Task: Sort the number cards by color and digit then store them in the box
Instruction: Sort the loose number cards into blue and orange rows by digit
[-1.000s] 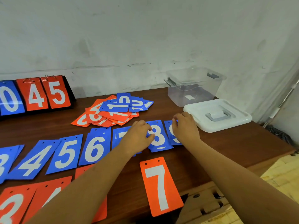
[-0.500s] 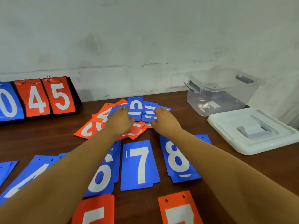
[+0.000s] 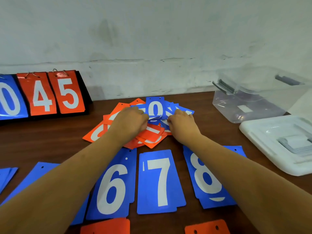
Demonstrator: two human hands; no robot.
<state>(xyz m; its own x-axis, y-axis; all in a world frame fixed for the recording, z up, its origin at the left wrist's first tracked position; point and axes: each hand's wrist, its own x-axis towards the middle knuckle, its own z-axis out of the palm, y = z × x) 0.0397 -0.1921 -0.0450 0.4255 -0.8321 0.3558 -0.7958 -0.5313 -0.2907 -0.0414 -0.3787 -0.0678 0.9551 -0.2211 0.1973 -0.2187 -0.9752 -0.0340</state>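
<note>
A mixed pile of orange cards (image 3: 96,132) and blue cards (image 3: 184,110) lies at the back middle of the brown table (image 3: 50,146). My left hand (image 3: 130,122) and my right hand (image 3: 182,125) both rest on this pile with fingers curled. Between them they pinch the lower edge of a blue 0 card (image 3: 154,107), which bends upward. Nearer me lie sorted blue stacks: 6 (image 3: 111,188), 7 (image 3: 158,181) and 8 (image 3: 207,178). My forearms cover part of the 6 and 8 stacks.
A clear plastic box (image 3: 249,105) stands open at the back right, its white lid (image 3: 270,132) lying in front of it. A flip scoreboard (image 3: 42,93) showing 0, 4, 5 stands back left. More blue cards (image 3: 6,176) lie left; orange cards (image 3: 106,227) line the near edge.
Both hands left the blue 8 and 9 stacks and reached back to the mixed pile. Since half a second ago they have closed on the blue 0 card and its edge has lifted.
</note>
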